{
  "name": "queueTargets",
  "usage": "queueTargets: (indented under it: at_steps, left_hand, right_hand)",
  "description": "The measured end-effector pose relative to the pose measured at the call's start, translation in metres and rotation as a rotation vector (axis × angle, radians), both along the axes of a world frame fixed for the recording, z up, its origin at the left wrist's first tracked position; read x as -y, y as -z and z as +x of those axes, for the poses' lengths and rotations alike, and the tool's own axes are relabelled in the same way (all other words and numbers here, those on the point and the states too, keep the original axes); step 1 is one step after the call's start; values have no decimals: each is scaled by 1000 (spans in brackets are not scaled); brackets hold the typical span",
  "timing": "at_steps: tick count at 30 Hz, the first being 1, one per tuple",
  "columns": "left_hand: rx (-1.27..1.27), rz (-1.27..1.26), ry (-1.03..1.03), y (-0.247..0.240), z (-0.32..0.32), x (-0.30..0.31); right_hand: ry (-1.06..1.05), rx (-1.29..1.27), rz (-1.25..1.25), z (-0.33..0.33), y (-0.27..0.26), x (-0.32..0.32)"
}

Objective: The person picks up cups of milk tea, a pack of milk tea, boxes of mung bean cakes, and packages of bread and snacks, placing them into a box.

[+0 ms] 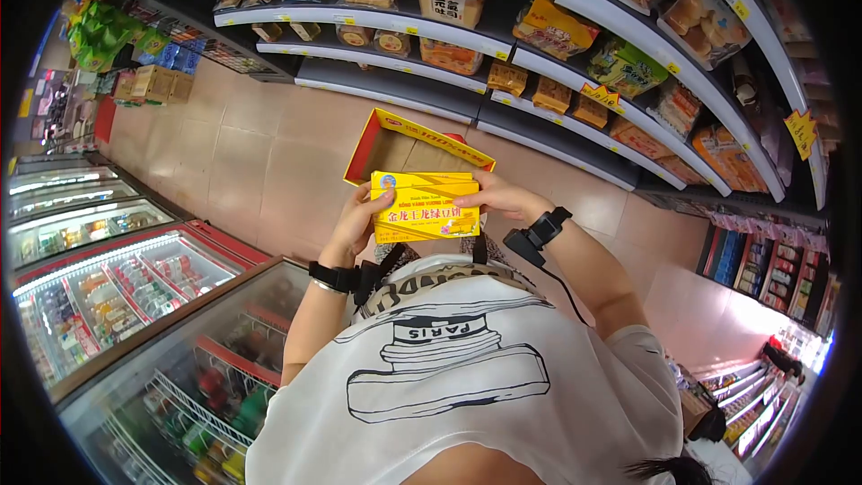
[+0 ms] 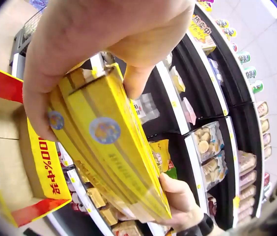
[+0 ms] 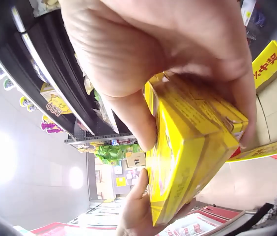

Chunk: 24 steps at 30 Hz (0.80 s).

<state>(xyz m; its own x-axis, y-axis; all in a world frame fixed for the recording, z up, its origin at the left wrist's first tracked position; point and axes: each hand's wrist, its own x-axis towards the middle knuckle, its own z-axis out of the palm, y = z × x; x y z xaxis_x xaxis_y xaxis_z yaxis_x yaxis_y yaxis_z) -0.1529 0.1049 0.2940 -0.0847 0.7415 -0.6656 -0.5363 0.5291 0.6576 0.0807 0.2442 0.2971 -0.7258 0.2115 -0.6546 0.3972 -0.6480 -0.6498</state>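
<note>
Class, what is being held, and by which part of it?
Yellow boxes, stacked together: the left hand grips one end, the right hand the opposite end.

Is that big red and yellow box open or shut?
Open: no lid covers the red and yellow box, and in the head view its brown cardboard inside shows beyond the yellow packs.

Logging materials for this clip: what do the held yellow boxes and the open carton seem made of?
Yellow boxes: probably thin printed paperboard, glossy; crisp edges and bright reflections suggest it, though clear film is possible. Open carton: likely cardboard, with printed yellow and red walls and a plain brown, matte-looking inside.
</note>
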Motion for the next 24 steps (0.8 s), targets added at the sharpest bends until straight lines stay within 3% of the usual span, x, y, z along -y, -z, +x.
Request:
queueTargets:
  at_steps: [4, 7, 10, 14, 19, 24]
  left_hand:
    - [-50, 12, 163, -3, -33, -22]
    - [5, -23, 257, 3, -75, -32]
    - [60, -20, 282, 24, -118, -37]
    - [120, -79, 408, 32, -165, -34]
    - [128, -102, 497, 34, -190, -29]
    - [217, -70, 493, 39, -197, -30]
  right_hand:
    - [100, 0, 30, -20, 12, 13]
    - [324, 33, 249, -55, 19, 38]
    - [336, 58, 470, -93, 36, 63]
    - [371, 66, 196, -138, 41, 85]
    - [384, 144, 118, -160, 29, 95]
    - [525, 167, 63, -149, 41, 99]
